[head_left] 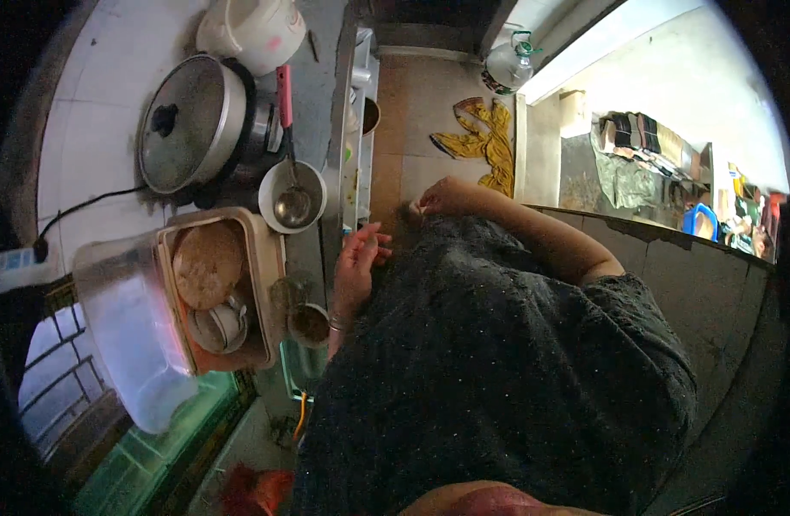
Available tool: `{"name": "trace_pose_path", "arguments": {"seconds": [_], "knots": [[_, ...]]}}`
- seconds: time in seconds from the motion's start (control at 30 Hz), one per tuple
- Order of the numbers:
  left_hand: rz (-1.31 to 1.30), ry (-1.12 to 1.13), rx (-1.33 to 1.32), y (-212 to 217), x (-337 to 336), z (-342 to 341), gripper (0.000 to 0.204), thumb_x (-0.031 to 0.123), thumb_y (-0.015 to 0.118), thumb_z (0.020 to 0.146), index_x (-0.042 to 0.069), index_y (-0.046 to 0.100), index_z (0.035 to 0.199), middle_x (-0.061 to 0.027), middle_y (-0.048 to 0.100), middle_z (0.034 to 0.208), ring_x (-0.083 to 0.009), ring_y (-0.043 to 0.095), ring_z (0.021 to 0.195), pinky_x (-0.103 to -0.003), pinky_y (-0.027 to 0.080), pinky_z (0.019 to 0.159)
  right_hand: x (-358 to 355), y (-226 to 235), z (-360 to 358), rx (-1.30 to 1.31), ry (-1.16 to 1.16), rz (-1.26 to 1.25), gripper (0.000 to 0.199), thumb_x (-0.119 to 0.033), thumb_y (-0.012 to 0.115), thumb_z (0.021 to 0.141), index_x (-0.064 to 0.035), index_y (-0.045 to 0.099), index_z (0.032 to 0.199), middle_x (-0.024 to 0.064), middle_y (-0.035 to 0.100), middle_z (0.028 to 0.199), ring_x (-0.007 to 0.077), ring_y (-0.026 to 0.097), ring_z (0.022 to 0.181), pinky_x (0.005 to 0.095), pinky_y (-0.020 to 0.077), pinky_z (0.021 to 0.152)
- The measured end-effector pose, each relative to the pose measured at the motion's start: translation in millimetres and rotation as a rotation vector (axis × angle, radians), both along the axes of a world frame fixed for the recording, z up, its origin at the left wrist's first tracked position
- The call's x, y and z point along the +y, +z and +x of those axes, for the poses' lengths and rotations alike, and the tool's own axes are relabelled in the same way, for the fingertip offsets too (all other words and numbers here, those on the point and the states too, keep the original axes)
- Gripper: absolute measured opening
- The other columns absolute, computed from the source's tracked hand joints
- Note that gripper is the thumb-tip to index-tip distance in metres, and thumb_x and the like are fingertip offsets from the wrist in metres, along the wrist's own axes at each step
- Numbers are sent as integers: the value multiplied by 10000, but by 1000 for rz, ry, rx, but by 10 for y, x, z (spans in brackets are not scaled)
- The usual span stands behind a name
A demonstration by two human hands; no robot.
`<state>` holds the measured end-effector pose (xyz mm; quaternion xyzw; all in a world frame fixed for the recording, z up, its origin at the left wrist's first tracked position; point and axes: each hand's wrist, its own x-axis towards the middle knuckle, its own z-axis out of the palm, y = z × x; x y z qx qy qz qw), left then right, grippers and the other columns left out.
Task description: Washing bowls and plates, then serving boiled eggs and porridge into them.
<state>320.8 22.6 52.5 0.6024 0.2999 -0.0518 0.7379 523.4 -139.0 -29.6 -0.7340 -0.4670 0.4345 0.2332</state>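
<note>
My left hand [358, 262] hovers beside the counter edge, its fingers curled loosely apart with nothing seen in them. Beyond it, in front of my dark shirt, my right hand [447, 196] is closed, fingertips pressed together. A small pale bit shows at those fingertips, too blurred to name. On the counter to the left is a white bowl [269, 218] with a pink-handled ladle [285, 103] resting in it. A cup or jar with brown contents [309, 325] stands close to my left wrist.
A lidded pan [193, 129] sits at the far left, with a white pot [256, 39] behind it. Nearer is a tan bin [270, 284] holding bowls, its clear lid [124, 301] tipped open. A yellow cloth [498, 142] and a large clear bottle [508, 67] are on the floor ahead.
</note>
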Motion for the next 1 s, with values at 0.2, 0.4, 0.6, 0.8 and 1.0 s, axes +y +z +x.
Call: {"name": "trace_pose_path", "arguments": {"seconds": [0.2,0.4,0.6,0.8,1.0], "knots": [[-10,-122,-23,-168,-84,351,330,222,418,933,37,474,1201,-93,570,1017,-156,574,855,-297,457,773,-485,-420,667,-85,-74,20,359,-396,590,788,-68,656,918,129,654,837,295,613,757,369,473,703],[39,-130,40,-200,-131,1375,338,183,431,927,28,436,1228,-94,550,1053,-156,559,848,-287,451,776,-686,-1319,1914,-456,-8,444,254,-277,575,811,-56,649,912,109,650,845,244,624,711,339,483,680],[20,-116,103,-442,-292,2897,311,184,457,921,42,470,1197,-86,570,1018,-140,561,819,-275,461,737,-981,-2030,3339,-620,211,-63,247,-151,566,777,-49,605,998,78,643,885,188,625,785,302,495,673],[-42,0,170,-657,-299,3811,302,200,491,908,47,500,1167,-76,586,994,-135,575,778,-273,466,697,-1157,-2521,4263,-52,-282,-252,238,-215,542,782,-190,616,1007,40,626,991,239,613,864,372,517,645],[-34,136,235,-1178,-92,4305,402,255,516,891,24,447,1213,-73,576,1011,-123,575,772,-255,458,667,-721,-2889,4663,-145,-219,107,173,-152,530,823,-104,613,968,58,642,912,193,623,798,356,508,624]]}}
